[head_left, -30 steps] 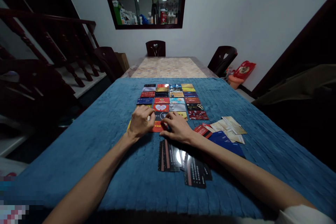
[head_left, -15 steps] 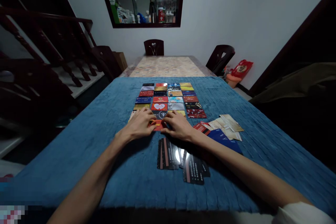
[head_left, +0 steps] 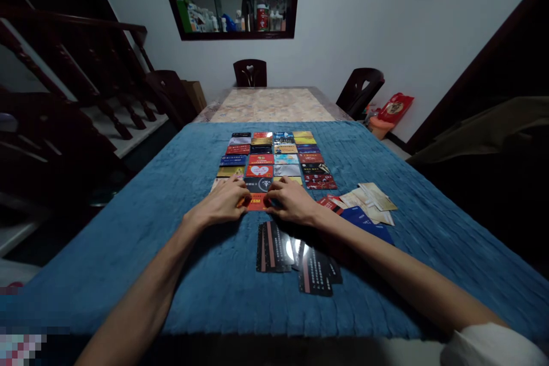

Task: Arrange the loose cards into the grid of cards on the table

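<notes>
A grid of coloured cards [head_left: 274, 157] lies in rows on a blue cloth [head_left: 128, 229]. At its near edge a red card [head_left: 257, 202] sits between both hands. My left hand [head_left: 221, 204] rests on the cloth with its fingers bent, their tips touching the red card's left end. My right hand [head_left: 291, 203] does the same at the card's right end, fingers curled down onto it. The hands partly cover the nearest row of the grid.
Dark cards [head_left: 295, 260] lie fanned face down near me. Red, blue and cream cards [head_left: 364, 206] lie loose at the right. Beyond the cloth the bare table top [head_left: 270, 106] shows, with dark chairs [head_left: 250, 72] around it. A stair rail [head_left: 86, 80] runs at the left.
My left hand has slid a little toward me and right, uncovering a pale card at the grid's left edge. Both hands have closed in on the red card.
</notes>
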`<action>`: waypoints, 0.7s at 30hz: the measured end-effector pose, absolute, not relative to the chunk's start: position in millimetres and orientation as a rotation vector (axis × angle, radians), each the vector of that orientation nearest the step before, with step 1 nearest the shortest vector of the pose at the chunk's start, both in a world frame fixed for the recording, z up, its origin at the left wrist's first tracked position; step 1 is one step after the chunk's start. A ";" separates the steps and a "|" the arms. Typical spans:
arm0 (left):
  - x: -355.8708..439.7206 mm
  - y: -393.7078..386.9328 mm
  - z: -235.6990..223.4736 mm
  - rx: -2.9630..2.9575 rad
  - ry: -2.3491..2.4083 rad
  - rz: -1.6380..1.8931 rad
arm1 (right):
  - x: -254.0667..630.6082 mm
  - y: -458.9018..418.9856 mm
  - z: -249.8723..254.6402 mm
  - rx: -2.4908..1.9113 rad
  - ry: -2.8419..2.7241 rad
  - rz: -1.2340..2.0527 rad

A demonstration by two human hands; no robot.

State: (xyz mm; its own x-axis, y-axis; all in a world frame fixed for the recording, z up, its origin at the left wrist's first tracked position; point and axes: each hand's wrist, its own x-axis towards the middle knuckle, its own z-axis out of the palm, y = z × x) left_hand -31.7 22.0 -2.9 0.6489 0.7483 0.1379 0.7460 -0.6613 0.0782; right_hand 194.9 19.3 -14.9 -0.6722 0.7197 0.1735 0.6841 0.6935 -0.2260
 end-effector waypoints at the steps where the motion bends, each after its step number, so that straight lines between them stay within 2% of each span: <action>1: -31.3 22.3 -3.4 2.842 1.281 0.246 | 194.6 19.1 -14.3 -1.133 -2.654 0.209; 21: -26.2 22.3 -7.0 2.879 1.168 0.290 | 213.2 16.6 -9.3 -1.022 -2.596 0.254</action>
